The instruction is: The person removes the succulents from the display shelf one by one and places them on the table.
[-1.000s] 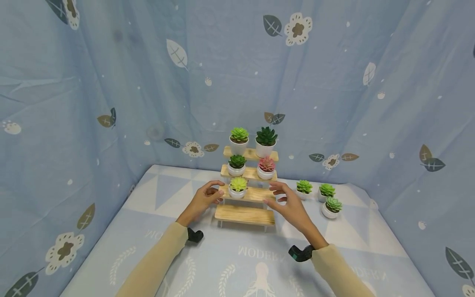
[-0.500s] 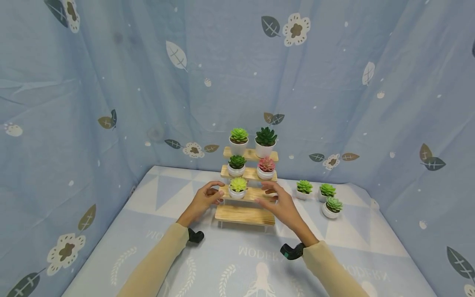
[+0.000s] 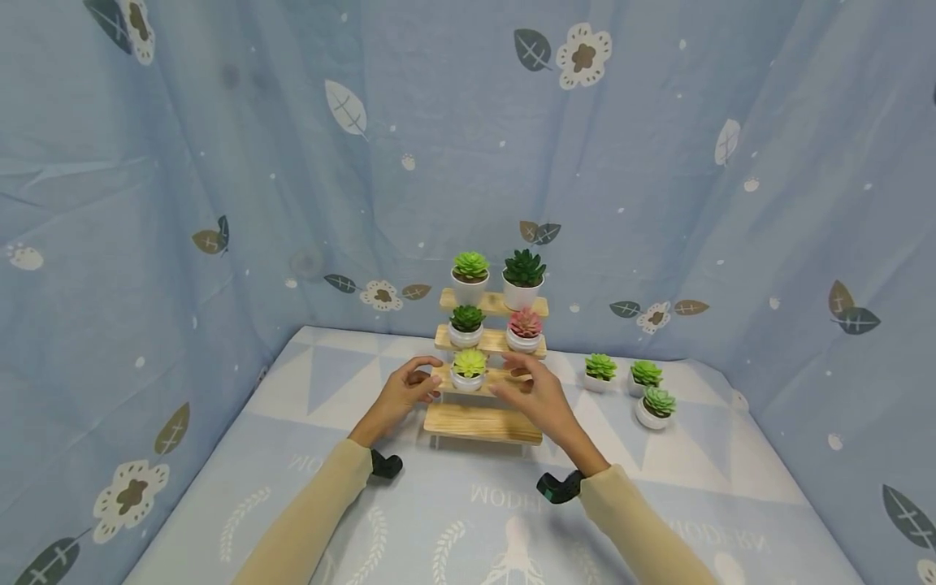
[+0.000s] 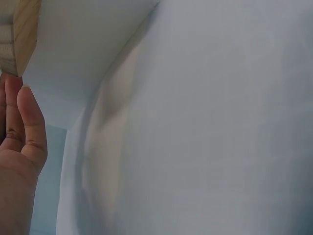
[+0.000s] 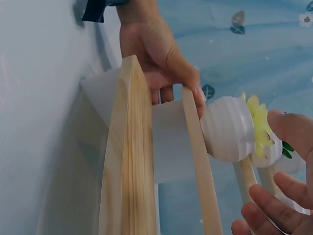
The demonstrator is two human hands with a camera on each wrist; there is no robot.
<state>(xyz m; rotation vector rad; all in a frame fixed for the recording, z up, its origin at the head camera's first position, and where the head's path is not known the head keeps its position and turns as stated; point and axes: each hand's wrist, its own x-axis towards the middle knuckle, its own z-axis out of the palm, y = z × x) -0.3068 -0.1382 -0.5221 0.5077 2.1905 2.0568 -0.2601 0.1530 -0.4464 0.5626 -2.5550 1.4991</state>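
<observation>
A stepped wooden plant stand [image 3: 483,422] holds small potted succulents. My left hand [image 3: 400,392] grips the left end of its second-lowest shelf; in the right wrist view the thumb [image 5: 198,98] lies over the shelf's end with fingers behind the side support. Fingertips meet the wooden corner [image 4: 24,54] in the left wrist view. On that same shelf, toward the left, stands a yellow-green succulent [image 3: 469,364] in a white ribbed pot [image 5: 227,128]. My right hand [image 3: 537,396] hovers to its right over the shelf, thumb and fingers parted around air.
The two upper shelves bear a pink succulent [image 3: 525,323], a dark green one [image 3: 524,268] and other green ones. Three potted green succulents, one of them at the front [image 3: 654,408], stand on the tablecloth at right. A patterned blue curtain [image 3: 453,162] hangs behind.
My right hand has moved left, from the shelf's right end toward the yellow-green succulent. The left hand stays at the stand's left end, and the plants have not moved.
</observation>
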